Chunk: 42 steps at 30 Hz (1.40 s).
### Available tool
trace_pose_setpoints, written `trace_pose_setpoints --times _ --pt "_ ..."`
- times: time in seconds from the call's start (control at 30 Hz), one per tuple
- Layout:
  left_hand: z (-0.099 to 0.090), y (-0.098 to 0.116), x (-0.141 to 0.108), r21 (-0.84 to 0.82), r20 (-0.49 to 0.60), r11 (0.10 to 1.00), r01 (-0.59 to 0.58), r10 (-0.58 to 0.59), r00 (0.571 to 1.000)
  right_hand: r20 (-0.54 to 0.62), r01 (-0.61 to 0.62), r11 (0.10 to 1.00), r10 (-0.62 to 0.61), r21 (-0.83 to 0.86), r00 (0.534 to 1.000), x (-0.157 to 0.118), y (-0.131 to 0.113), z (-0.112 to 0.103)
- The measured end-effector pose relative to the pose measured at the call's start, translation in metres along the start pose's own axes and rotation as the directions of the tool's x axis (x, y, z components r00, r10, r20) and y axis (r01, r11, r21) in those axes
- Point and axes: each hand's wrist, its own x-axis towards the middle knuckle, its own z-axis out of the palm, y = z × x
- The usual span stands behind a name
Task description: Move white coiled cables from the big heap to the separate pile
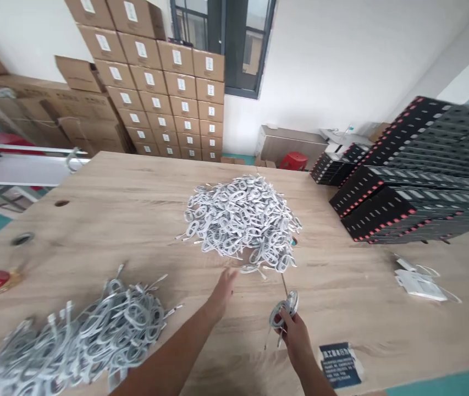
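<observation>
At six o'clock on the wooden table point(135, 209), the right hand point(294, 333) pinches a coiled white cable point(284, 309), the coil standing on edge, its loose ends trailing toward seven o'clock. The left hand point(222, 291), fingers loosely spread and holding nothing, reaches toward twelve o'clock at the centre cable heap point(240, 220). Another cable pile point(77, 335) lies at eight o'clock.

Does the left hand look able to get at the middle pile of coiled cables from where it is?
Probably yes: the left hand is open and stretched just short of the pile of coiled cables, with only bare table between them.
</observation>
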Motion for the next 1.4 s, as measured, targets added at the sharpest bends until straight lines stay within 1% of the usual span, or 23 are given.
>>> trace_pose_setpoints --times 0.07,0.13,0.2,0.3,0.33,0.37,0.4,0.43,0.5,0.57,0.63,0.7,0.77,0.87,0.93,0.97,1.03,1.1,1.2,1.27,1.3,1.33,1.4 --pt "-0.037 -0.013 -0.036 0.066 0.048 0.996 0.058 -0.061 0.997 0.176 0.022 0.990 0.004 -0.141 0.984 -0.011 0.020 0.034" --pt "-0.080 -0.029 -0.081 0.141 0.076 0.976 0.166 -0.178 0.981 0.366 0.056 0.968 0.039 -0.245 0.930 -0.029 0.044 0.080" --pt "-0.121 -0.047 -0.127 0.209 0.046 0.936 0.283 -0.298 0.953 0.572 0.092 0.947 0.107 -0.309 0.813 -0.052 0.065 0.128" --pt "-0.166 -0.076 -0.174 0.245 -0.058 0.875 0.418 -0.418 0.907 0.796 0.245 0.898 0.165 -0.365 0.582 -0.079 0.082 0.179" --pt "-0.175 -0.085 -0.180 0.249 -0.075 0.862 0.441 -0.436 0.897 0.828 0.327 0.866 0.160 -0.379 0.537 -0.080 0.082 0.188" --pt "-0.181 -0.093 -0.182 0.253 -0.085 0.857 0.448 -0.442 0.893 0.841 0.413 0.819 0.146 -0.398 0.522 -0.077 0.080 0.192" --pt "-0.184 -0.100 -0.180 0.258 -0.091 0.859 0.442 -0.434 0.896 0.839 0.496 0.756 0.125 -0.426 0.530 -0.068 0.074 0.192" --pt "-0.185 -0.105 -0.175 0.262 -0.093 0.866 0.425 -0.416 0.905 0.826 0.573 0.676 0.093 -0.462 0.556 -0.056 0.066 0.189" --pt "-0.183 -0.110 -0.159 0.264 -0.084 0.889 0.373 -0.364 0.927 0.772 0.692 0.455 -0.018 -0.560 0.636 -0.022 0.043 0.173" --pt "-0.178 -0.110 -0.142 0.256 -0.062 0.912 0.321 -0.316 0.947 0.665 0.686 0.172 -0.168 -0.707 0.728 0.013 0.015 0.152" --pt "-0.174 -0.105 -0.128 0.243 -0.036 0.929 0.280 -0.280 0.959 0.557 0.562 -0.066 -0.277 -0.824 0.783 0.044 -0.009 0.133" --pt "-0.171 -0.098 -0.114 0.237 -0.023 0.938 0.252 -0.254 0.967 0.532 0.479 -0.235 -0.302 -0.846 0.791 0.066 -0.025 0.122" --pt "-0.167 -0.090 -0.101 0.238 -0.023 0.942 0.237 -0.239 0.971 0.596 0.494 -0.363 -0.267 -0.790 0.757 0.080 -0.033 0.120" --pt "-0.165 -0.079 -0.080 0.220 -0.077 0.944 0.247 -0.235 0.969 0.688 0.551 -0.461 -0.206 -0.695 0.696 0.090 -0.038 0.123" --pt "-0.165 -0.072 -0.070 0.174 -0.136 0.942 0.286 -0.264 0.955 0.724 0.605 -0.447 -0.158 -0.659 0.671 0.094 -0.042 0.125" --pt "-0.165 -0.070 -0.068 0.143 -0.159 0.939 0.313 -0.290 0.944 0.736 0.637 -0.412 -0.144 -0.652 0.661 0.095 -0.044 0.126" --pt "-0.164 -0.066 -0.072 0.074 -0.184 0.924 0.374 -0.356 0.916 0.749 0.697 -0.284 -0.167 -0.659 0.641 0.093 -0.045 0.124" --pt "-0.158 -0.062 -0.083 -0.020 -0.153 0.907 0.422 -0.420 0.895 0.739 0.744 -0.095 -0.252 -0.662 0.625 0.081 -0.041 0.122" --pt "-0.139 -0.052 -0.103 -0.202 0.003 0.866 0.457 -0.466 0.885 0.726 0.807 0.176 -0.359 -0.564 0.586 0.040 -0.022 0.123" --pt "-0.124 -0.042 -0.111 -0.340 0.110 0.839 0.424 -0.412 0.905 0.769 0.844 0.281 -0.353 -0.456 0.533 0.000 -0.003 0.131" --pt "-0.118 -0.036 -0.113 -0.406 0.128 0.829 0.385 -0.365 0.922 0.801 0.856 0.315 -0.326 -0.409 0.503 -0.021 0.008 0.138" --pt "-0.112 -0.030 -0.113 -0.464 0.114 0.823 0.328 -0.311 0.943 0.832 0.864 0.340 -0.291 -0.370 0.471 -0.042 0.018 0.146" --pt "-0.107 -0.018 -0.114 -0.510 -0.014 0.837 0.200 -0.241 0.970 0.891 0.878 0.371 -0.217 -0.303 0.399 -0.079 0.034 0.166"
